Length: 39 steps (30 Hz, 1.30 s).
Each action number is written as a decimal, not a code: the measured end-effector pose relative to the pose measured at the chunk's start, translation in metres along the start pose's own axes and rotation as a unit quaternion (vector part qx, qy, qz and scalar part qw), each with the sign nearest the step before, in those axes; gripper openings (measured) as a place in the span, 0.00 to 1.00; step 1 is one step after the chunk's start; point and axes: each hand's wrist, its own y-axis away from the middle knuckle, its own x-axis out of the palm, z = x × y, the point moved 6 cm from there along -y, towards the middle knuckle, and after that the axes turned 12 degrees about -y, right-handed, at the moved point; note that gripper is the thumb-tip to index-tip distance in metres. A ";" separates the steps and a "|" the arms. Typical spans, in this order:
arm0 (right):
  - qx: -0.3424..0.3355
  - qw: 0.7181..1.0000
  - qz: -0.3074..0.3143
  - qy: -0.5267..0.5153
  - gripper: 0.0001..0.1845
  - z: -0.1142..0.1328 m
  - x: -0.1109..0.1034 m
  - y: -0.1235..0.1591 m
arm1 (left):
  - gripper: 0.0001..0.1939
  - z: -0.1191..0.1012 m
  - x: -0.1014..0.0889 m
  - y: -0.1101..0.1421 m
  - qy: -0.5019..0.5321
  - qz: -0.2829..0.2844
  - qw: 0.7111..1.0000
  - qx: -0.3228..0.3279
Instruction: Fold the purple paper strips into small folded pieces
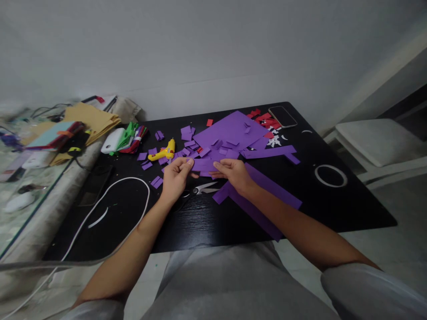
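Between my two hands, a purple paper strip (204,166) is stretched above the dark table. My left hand (177,175) pinches its left end, and my right hand (231,172) pinches the right end. Scissors (201,189) lie on the table just below the strip, blades apart, their handles partly behind my left hand. Beyond my left hand rests a yellow glue gun (163,152) among small folded purple pieces (146,164). A large purple sheet (230,131) with several cut pieces on it lies behind the strip. Under my right forearm is another purple sheet (267,198).
Red scraps (263,118), white scraps (274,141) and a phone (282,116) sit at the back right. A white ring (330,176) lies at the right. A white cable (147,189) loops at the left, near a glass surface holding stacked papers (95,122). A white chair (380,140) stands beyond the table.
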 end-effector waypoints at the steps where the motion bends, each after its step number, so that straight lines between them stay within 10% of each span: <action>1: 0.000 1.000 -0.002 -0.003 0.27 -0.001 -0.001 0.000 | 0.19 0.000 0.000 0.000 -0.001 0.000 1.000 0.001; 19: 0.003 1.000 -0.001 -0.012 0.19 0.006 0.001 0.000 | 0.09 -0.002 -0.005 -0.001 -0.032 -0.009 0.999 0.013; 39: -0.031 0.999 0.016 0.034 0.18 0.001 0.001 -0.001 | 0.12 0.004 0.012 0.005 -0.090 0.106 0.990 0.014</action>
